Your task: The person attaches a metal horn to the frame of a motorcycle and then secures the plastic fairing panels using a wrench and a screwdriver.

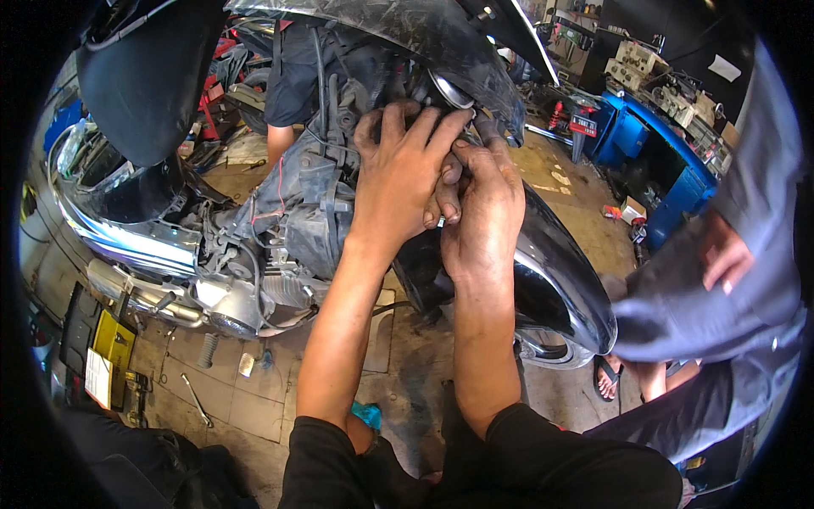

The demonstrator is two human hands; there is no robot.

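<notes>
Both hands are up at the front of a partly stripped motorcycle (309, 199), below its scuffed black front cowl (424, 38). My left hand (392, 182) has its fingers bent over a part I cannot make out. Close against it, my right hand (485, 204) is closed with curled fingers, its index finger reaching up by the cowl's lower edge. Whatever sits between the hands is hidden by them. A shiny silver rounded part (452, 89) shows just above the fingers. The glossy black front fender (564, 271) lies to the right of my right forearm.
A person in grey clothes (721, 305) stands close at right; another person's leg (280, 148) shows behind the motorcycle. A wrench (197, 400) and a coil spring (207, 349) lie on the tiled floor, near a yellow tool tray (114, 339). A blue workbench (657, 157) bears metal parts.
</notes>
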